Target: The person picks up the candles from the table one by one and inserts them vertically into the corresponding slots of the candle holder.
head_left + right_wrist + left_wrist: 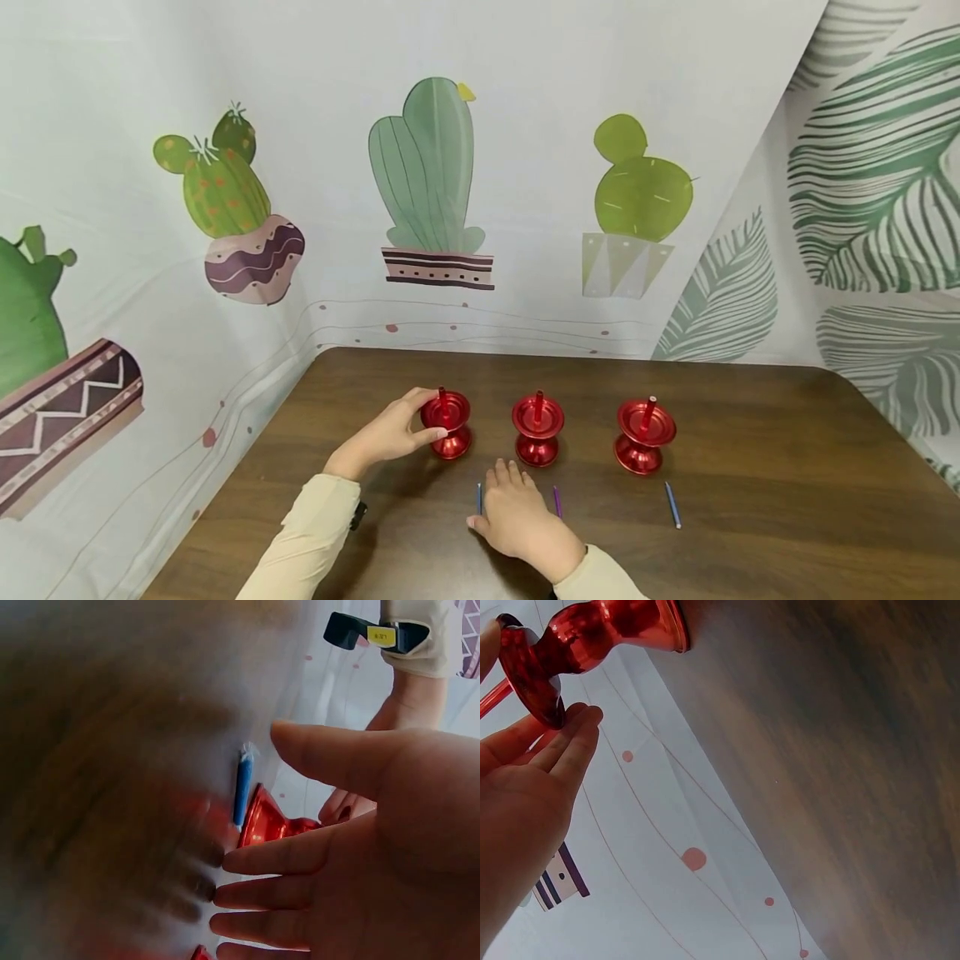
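Three shiny red candle holders stand upright in a row, each with a thin red upright stick at its centre. My left hand grips the dish rim of the left candle holder, thumb on the near side and fingers on the far side. In the left wrist view, the fingers meet the rim of that holder. My right hand hovers low over or touches the tabletop, fingers straight, holding nothing. A thin blue candle lies just left of it, a purple candle just right.
The middle candle holder and right candle holder stand farther along the brown wooden table. Another blue candle lies in front of the right holder. A cactus-printed white cloth hangs behind the table.
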Tool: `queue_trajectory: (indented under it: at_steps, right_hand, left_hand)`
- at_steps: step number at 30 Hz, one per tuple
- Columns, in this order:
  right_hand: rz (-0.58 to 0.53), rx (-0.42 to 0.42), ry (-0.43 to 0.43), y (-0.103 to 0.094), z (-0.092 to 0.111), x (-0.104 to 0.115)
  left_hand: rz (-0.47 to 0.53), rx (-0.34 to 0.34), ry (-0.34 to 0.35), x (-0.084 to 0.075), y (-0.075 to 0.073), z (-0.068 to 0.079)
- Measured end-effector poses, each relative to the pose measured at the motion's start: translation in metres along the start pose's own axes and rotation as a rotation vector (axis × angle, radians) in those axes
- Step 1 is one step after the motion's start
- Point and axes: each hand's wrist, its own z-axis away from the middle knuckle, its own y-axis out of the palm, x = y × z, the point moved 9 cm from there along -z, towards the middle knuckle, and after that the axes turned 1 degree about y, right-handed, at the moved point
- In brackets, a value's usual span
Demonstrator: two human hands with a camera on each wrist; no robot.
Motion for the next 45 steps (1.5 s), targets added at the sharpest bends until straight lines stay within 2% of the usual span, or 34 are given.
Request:
queue_trajectory:
  at_steps: [3,6,11,15,21,25,30,34,38,42,45]
  right_hand:
    - [0.049,0.020,0.013,0.005,-0.001,0.003]
    - [0.139,0.005,0.003,0.006,-0.003,0.009]
    - [0.268,-0.127,-0.071,-0.001,-0.005,0.024]
    - [0.295,-0.204,-0.096,-0.007,-0.009,0.030]
    - [0.350,-0.249,-0.054,-0.009,-0.019,0.031]
    - [0.374,-0.253,-0.034,-0.008,-0.022,0.029]
    - [0.392,-0.240,-0.073,-0.010,-0.021,0.028]
    - [0.341,-0.232,-0.122,-0.017,-0.020,0.025]
    - [0.234,-0.252,-0.174,-0.030,-0.020,0.020]
    - [0.019,-0.317,-0.201,-0.046,-0.021,0.014]
    - [-0.188,-0.361,-0.190,-0.056,-0.024,0.007]
  left_hand:
    - [-0.008,0.001,0.007,-0.003,0.001,0.000]
    - [-0.010,0.002,0.009,-0.004,0.000,0.001]
    - [-0.016,-0.010,0.005,-0.003,-0.002,0.003]
    - [-0.034,-0.015,0.016,-0.003,-0.004,0.003]
    - [-0.026,-0.013,0.026,-0.004,-0.002,0.001]
    - [-0.025,-0.014,0.027,-0.004,-0.001,0.001]
    - [-0.012,-0.014,0.026,-0.004,-0.002,0.001]
    - [-0.007,-0.009,0.016,-0.003,-0.002,0.000]
    - [-0.015,-0.010,0.014,-0.002,-0.002,0.000]
    - [-0.002,-0.011,0.017,-0.003,-0.001,0.001]
    - [0.013,-0.011,0.018,-0.004,0.000,0.002]
